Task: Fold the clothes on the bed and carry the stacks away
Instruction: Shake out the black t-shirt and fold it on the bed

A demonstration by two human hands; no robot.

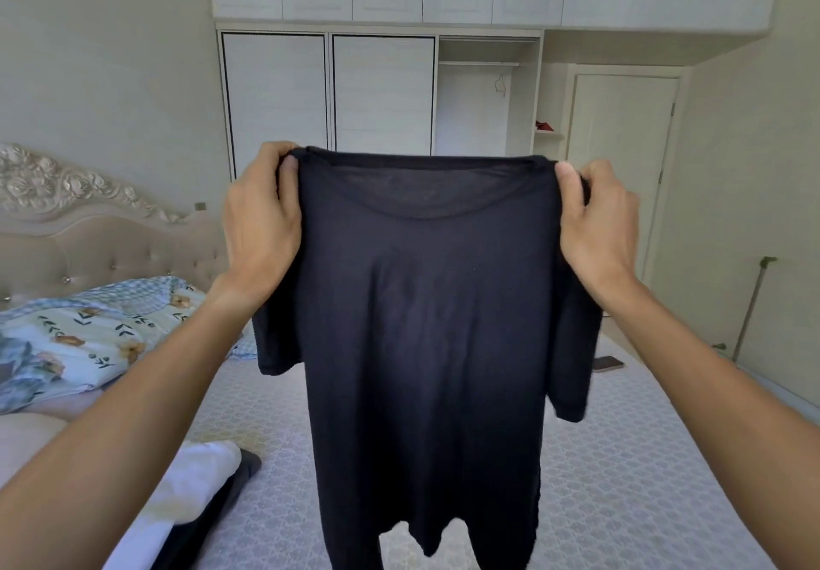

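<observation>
shirt held up over the bed

bedroom wall ahead carries a tall white built-in wardrobe (381,90) with black handles on its upper doors; one bay stands open, with a rail inside. below it spreads the bed with a pale grey patterned mattress cover (621,480), its carved cream tufted headboard (88,214) off to the left. a crumpled floral quilt in blue and cream (80,338) lies against the headboard.

a black short-sleeved t-shirt of thin knit fabric (426,325) hangs in the air above the mattress, spread wide by its shoulders, sleeves drooping at both sides and the hem dangling near the lower edge of view. the left hand (262,223) grips the left shoulder seam, fingers curled over the top and thumb pressed on the cloth. the right hand (599,223) pinches the right shoulder the same way.

a white garment lying over a dark one (199,480) rests on the bed's near left side. a small flat dark phone-like object (609,364) lies near the far right edge of the bed.
</observation>
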